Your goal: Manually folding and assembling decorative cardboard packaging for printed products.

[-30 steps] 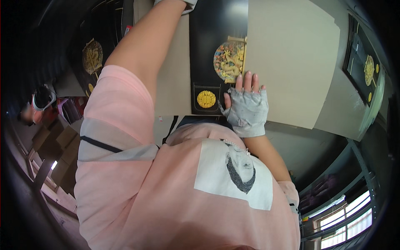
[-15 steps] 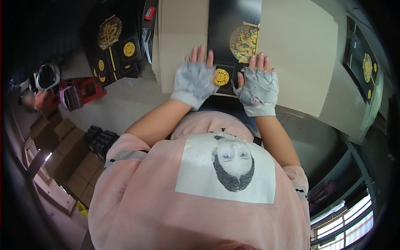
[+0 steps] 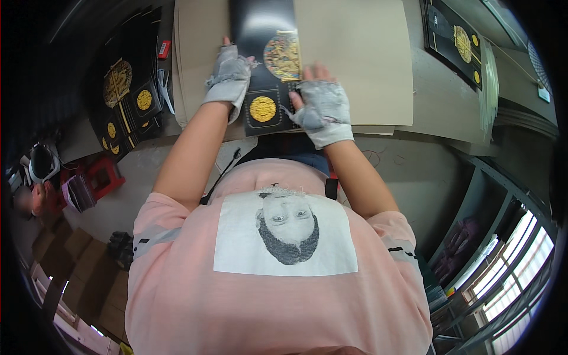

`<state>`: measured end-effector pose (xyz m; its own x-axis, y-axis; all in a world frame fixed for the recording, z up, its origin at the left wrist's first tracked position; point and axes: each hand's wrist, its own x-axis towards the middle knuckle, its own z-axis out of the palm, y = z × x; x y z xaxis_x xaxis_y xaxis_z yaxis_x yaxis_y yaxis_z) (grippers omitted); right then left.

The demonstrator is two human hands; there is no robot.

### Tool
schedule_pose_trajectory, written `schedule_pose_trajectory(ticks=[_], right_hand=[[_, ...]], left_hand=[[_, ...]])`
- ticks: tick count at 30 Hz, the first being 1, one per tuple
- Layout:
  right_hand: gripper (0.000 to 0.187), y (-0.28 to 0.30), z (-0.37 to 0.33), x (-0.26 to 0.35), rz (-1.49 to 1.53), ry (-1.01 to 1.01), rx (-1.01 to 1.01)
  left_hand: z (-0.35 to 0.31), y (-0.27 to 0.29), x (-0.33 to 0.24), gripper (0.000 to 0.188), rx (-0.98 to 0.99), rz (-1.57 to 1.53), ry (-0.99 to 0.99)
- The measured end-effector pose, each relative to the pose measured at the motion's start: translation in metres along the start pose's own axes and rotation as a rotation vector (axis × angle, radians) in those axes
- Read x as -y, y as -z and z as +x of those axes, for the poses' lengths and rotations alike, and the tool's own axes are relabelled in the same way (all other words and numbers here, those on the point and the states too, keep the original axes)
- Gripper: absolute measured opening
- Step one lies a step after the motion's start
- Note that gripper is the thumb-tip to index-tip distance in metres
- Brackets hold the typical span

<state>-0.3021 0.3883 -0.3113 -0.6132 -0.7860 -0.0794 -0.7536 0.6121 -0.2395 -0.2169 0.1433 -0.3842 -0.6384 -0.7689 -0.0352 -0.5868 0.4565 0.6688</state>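
Note:
A long black printed sheet (image 3: pixel 266 77) with a gold round emblem and a colourful dragon medallion lies on large grey-beige cardboard (image 3: pixel 361 65). Along the sheet's left edge rests my left hand (image 3: pixel 229 74), turned on its side in a grey fingerless glove. Its thumb points over the sheet and a fingertip stretches forward; the other fingers are mostly hidden. My right hand (image 3: pixel 322 106), gloved the same way, lies flat across the sheet's right edge and the cardboard. Its fingers point away from me, slightly blurred, with the thumb apart. Neither hand grips anything.
Black and gold printed pieces (image 3: pixel 121 94) are piled at the left, near a red box (image 3: pixel 164 49) and scissors-like metal tool (image 3: pixel 164 89). More black printed pieces (image 3: pixel 455 44) lie at the far right. A red stool (image 3: pixel 103 177) stands left below the table.
The view has shifted, so the table's contents appear farther left. My left hand has moved from beside the gold emblem forward along the sheet's left edge and turned on its side. My right hand stays at the right edge.

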Motion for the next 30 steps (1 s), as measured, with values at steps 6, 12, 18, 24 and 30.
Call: schedule_pose_trajectory(ticks=[6, 12, 18, 24, 30], right_hand=[[0.064, 0.015, -0.020, -0.121, -0.135, -0.778, -0.285], [0.072, 0.055, 0.008, -0.166, -0.041, -0.799, 0.041], [0.082, 0.073, 0.014, -0.194, -0.005, -0.918, 0.320], [0.074, 0.084, 0.009, -0.182, 0.381, -0.684, 0.196], [0.089, 0.071, 0.008, -0.052, 0.151, 0.180, -0.270]], left_hand=[[-0.005, 0.048, -0.010, 0.080, 0.046, 0.270, 0.089], [-0.017, 0.037, -0.002, 0.073, -0.061, 0.559, -0.310], [-0.018, 0.030, 0.005, 0.066, -0.010, 0.585, -0.283], [-0.022, 0.034, -0.011, 0.067, -0.017, 0.637, -0.281], [-0.016, 0.063, -0.057, 0.079, 0.244, 0.692, -0.149]])
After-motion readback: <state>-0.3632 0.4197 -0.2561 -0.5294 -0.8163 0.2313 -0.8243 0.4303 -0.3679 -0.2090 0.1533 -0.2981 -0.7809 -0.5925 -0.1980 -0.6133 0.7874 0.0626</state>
